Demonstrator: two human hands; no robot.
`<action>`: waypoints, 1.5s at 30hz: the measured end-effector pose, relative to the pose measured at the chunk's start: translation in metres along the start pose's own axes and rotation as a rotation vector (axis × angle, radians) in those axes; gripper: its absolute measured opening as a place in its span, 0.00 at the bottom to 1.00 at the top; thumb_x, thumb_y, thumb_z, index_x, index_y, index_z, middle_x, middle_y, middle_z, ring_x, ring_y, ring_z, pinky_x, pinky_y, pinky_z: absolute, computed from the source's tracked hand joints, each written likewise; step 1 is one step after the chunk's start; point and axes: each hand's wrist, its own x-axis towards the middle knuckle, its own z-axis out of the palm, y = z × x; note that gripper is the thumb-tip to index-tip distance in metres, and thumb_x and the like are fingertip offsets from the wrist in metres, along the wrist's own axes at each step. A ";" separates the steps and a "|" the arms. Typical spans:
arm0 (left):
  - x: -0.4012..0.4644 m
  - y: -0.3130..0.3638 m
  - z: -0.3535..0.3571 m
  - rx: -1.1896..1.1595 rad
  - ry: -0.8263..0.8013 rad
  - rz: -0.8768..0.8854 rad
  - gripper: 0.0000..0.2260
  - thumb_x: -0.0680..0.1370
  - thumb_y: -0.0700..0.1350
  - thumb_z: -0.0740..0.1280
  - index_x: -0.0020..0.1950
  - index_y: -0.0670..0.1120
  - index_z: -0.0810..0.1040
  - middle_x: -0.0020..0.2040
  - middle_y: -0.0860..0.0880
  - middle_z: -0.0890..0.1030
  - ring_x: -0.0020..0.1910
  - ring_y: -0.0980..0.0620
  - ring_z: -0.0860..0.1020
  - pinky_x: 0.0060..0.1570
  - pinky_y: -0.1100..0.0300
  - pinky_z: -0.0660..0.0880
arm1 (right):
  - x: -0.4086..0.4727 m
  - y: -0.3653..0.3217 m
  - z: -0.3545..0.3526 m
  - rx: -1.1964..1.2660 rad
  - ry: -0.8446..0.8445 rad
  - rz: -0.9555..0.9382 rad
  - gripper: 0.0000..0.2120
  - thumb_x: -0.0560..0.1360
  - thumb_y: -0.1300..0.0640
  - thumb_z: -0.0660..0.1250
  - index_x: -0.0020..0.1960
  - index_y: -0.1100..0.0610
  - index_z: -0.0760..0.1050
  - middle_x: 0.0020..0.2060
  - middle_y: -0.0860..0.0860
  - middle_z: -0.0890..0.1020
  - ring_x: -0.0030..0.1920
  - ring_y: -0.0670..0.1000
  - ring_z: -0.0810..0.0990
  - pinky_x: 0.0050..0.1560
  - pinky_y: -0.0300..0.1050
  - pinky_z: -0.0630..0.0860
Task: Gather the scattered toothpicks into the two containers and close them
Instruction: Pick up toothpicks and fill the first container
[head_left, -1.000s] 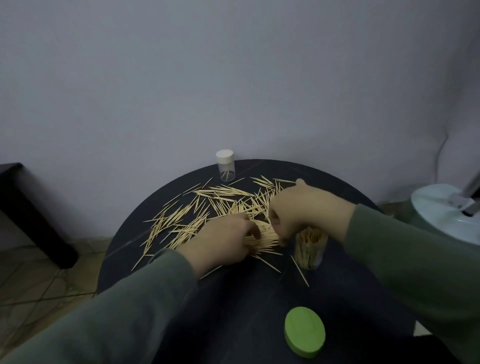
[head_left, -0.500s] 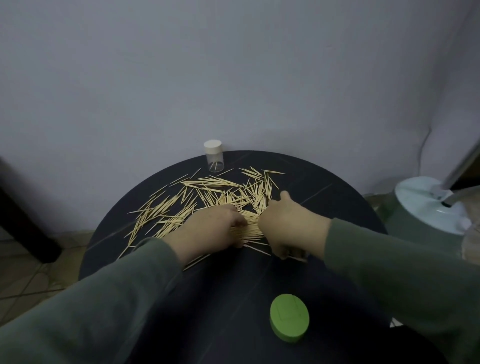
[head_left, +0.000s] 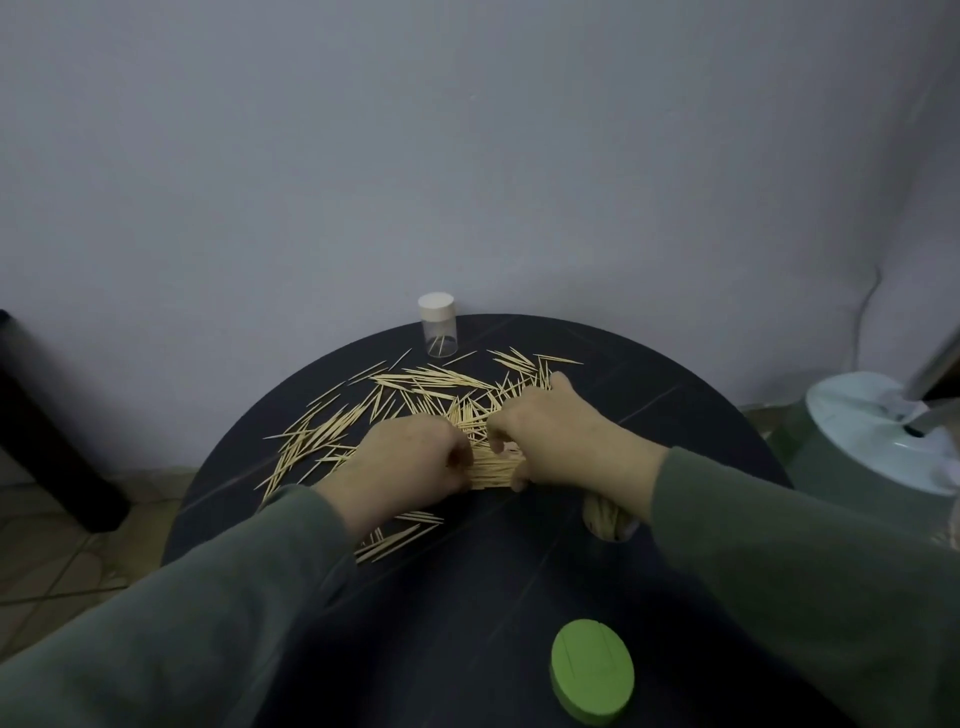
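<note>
Your left hand (head_left: 415, 462) and right hand (head_left: 556, 441) pinch one aligned bundle of pale wooden toothpicks (head_left: 493, 467) between them (curled fingers both sides). Most still litter the round black table (head_left: 675, 395); both containers wait.

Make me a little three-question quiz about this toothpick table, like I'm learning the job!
1. True or false: the small clear jar at the back of the table has its white cap on.
2. What do the left hand and right hand hold between them? A) the green lid B) a bundle of toothpicks C) a spoon
3. Fill in: the green lid lies at the table's ____ edge.

Key: 1 true. 2 B, the bundle of toothpicks. 3 near.
</note>
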 end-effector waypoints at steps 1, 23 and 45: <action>0.001 0.000 0.000 0.005 -0.012 -0.003 0.12 0.77 0.55 0.66 0.60 0.57 0.78 0.57 0.57 0.79 0.56 0.56 0.77 0.55 0.57 0.77 | 0.002 0.000 0.000 -0.010 -0.031 0.003 0.21 0.73 0.44 0.70 0.64 0.47 0.73 0.59 0.47 0.78 0.63 0.52 0.74 0.66 0.58 0.61; 0.006 0.006 0.002 0.060 0.064 -0.086 0.10 0.81 0.50 0.61 0.59 0.52 0.78 0.56 0.52 0.79 0.54 0.51 0.78 0.51 0.55 0.78 | 0.008 -0.001 -0.001 -0.142 0.114 0.133 0.06 0.79 0.58 0.63 0.43 0.52 0.72 0.36 0.48 0.74 0.46 0.52 0.78 0.68 0.59 0.59; 0.005 0.002 -0.006 0.068 0.107 -0.159 0.10 0.81 0.49 0.62 0.60 0.54 0.80 0.55 0.53 0.79 0.52 0.53 0.78 0.47 0.58 0.77 | 0.007 0.018 0.008 0.085 0.081 0.238 0.16 0.77 0.43 0.64 0.58 0.51 0.79 0.49 0.47 0.82 0.55 0.51 0.78 0.69 0.60 0.58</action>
